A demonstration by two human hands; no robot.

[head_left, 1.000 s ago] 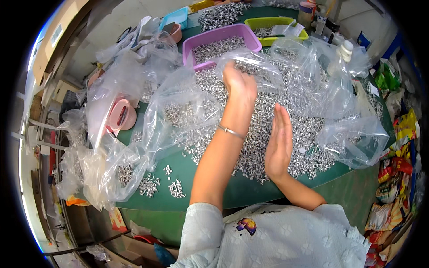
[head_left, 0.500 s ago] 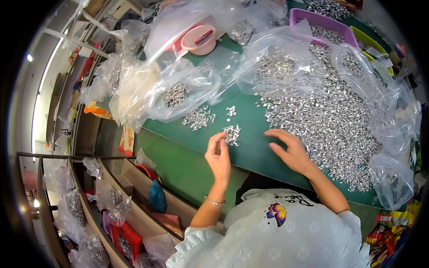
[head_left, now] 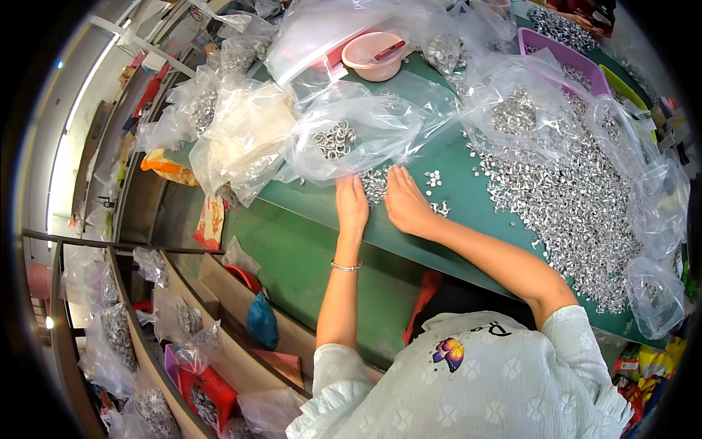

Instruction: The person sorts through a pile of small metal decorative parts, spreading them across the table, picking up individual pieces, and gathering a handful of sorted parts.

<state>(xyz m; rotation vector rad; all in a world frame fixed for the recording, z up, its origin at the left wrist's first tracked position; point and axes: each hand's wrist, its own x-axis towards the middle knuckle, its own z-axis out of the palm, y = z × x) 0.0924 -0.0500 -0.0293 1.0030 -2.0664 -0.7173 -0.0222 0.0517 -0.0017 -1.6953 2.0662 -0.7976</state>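
Note:
Between my two hands lies a small pile of shiny silver metal pieces [head_left: 375, 184] on the green table. My left hand [head_left: 352, 208] stands at the pile's left side, fingers stretched out and together. My right hand [head_left: 406, 203] stands at its right side, its fingers also straight and close together. Both are open, and neither grips anything; they partly hide the pile. Just beyond the fingertips, a clear plastic bag [head_left: 380, 139] lies with its mouth spread, with a clump of metal rings [head_left: 335, 139] in it. A little cluster of pieces [head_left: 433, 178] sits right of my right hand.
A big heap of metal pieces [head_left: 570, 197] spreads over the table's right side, with clear bags around it. Farther back stand a pink bowl [head_left: 373, 69] holding a red pen-like object and a purple basket [head_left: 528, 38]. At lower left is a shelf [head_left: 219, 322] with bagged parts.
Both hands have moved left and forward, from beside the small clusters to either side of the pile near the bag. The view has shifted, so the table appears farther right.

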